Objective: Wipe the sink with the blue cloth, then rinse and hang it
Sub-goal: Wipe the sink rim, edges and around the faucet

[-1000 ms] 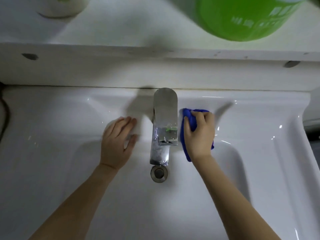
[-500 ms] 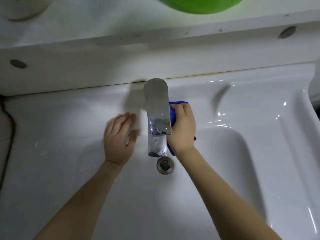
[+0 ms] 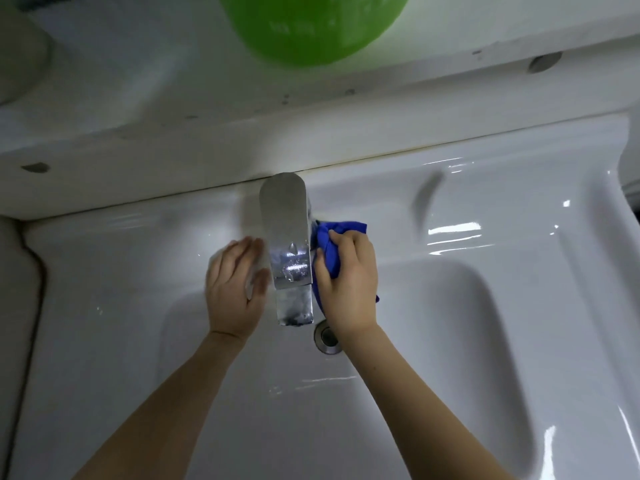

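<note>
**Hands at the tap, wiping stage**

The right hand (image 3: 348,277) is closed around the bunched cloth (image 3: 330,249), pressing it to the sink (image 3: 502,237) ledge right against the right side of the tap (image 3: 289,247). The left hand (image 3: 235,285) lies open and flat on the ledge on the tap's other side, fingers together, holding nothing; it looks to be bracing.

From where I stand this is the first step, the wiping, and it is working the awkward spot round the tap base. The rinse and the hanging are not begun: no water runs from the spout that I can see. The next move, I judge, calls for sliding the cloth on around the tap or down into the bowl, keeping the pressure flat so the wad does not snag on the metal. Later the right hand needs the tap on, and the left hand is placed well for that.

As for containers, the bowl holds nothing but its drain (image 3: 327,336), which sits open just under the spout; the glaze shows wet-looking glints, though no standing water. On the shelf (image 3: 138,81) above the sink a green tub (image 3: 311,26) stands, blurred and cut off at the top; what is in it I cannot tell.
</note>
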`<state>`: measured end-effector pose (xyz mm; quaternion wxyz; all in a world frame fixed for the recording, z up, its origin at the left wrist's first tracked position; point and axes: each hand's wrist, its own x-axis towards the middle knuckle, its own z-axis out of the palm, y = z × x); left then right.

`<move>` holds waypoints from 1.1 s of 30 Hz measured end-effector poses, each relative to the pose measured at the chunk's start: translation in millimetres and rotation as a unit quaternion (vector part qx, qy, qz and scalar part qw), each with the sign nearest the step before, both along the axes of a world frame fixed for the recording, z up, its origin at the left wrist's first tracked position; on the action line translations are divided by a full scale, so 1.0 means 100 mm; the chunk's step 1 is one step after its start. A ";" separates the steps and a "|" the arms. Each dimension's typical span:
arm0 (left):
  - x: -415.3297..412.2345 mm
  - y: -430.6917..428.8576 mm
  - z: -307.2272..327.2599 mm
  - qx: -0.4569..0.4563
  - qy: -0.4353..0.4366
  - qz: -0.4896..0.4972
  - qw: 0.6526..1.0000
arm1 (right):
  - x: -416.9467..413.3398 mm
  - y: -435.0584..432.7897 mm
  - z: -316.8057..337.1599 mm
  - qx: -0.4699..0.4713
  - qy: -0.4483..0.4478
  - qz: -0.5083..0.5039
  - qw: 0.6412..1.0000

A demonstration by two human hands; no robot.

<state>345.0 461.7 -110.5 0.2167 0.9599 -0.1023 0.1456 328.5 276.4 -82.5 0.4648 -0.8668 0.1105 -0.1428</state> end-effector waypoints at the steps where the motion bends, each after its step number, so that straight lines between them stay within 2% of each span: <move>1: 0.00 -0.01 0.00 -0.008 -0.004 0.001 1.000 | 0.00 -0.01 0.00 0.003 0.001 0.003 1.000; 6: -0.01 -0.07 0.04 -0.040 -0.014 0.004 0.999 | -0.02 -0.22 -0.10 -0.041 -0.023 0.104 0.993; 10: -0.02 -0.08 0.03 -0.014 -0.013 0.021 1.000 | -0.03 -0.27 -0.13 -0.050 -0.050 0.164 0.984; 14: -0.01 -0.11 0.06 -0.018 0.004 0.021 1.000 | -0.08 -0.28 -0.15 -0.091 -0.078 0.273 0.955; 16: -0.02 -0.14 0.09 -0.046 -0.004 0.029 0.998 | -0.03 -0.44 -0.12 -0.093 -0.069 0.235 0.965; 19: -0.03 -0.15 0.11 -0.069 0.007 0.046 0.997 | 0.17 -0.88 -0.02 -0.110 -0.026 0.102 0.988; 21: -0.02 -0.08 0.05 -0.037 0.015 0.031 0.999 | 0.27 -1.13 0.04 -0.182 -0.006 0.051 0.982; 24: 0.02 -0.01 -0.04 0.002 0.012 0.011 1.000 | 0.18 -1.26 0.07 -0.275 -0.024 0.040 0.960; 27: 0.01 0.01 -0.04 0.001 -0.010 -0.006 1.000 | 0.08 -1.13 0.03 -0.246 -0.010 -0.018 0.969; 30: 0.02 0.00 -0.02 -0.005 -0.018 -0.018 1.000 | 0.38 -0.77 0.05 -0.196 -0.024 0.063 0.978; 33: 0.02 -0.01 -0.01 -0.002 -0.023 -0.017 1.000 | 0.52 -0.55 0.08 -0.188 -0.022 0.179 0.965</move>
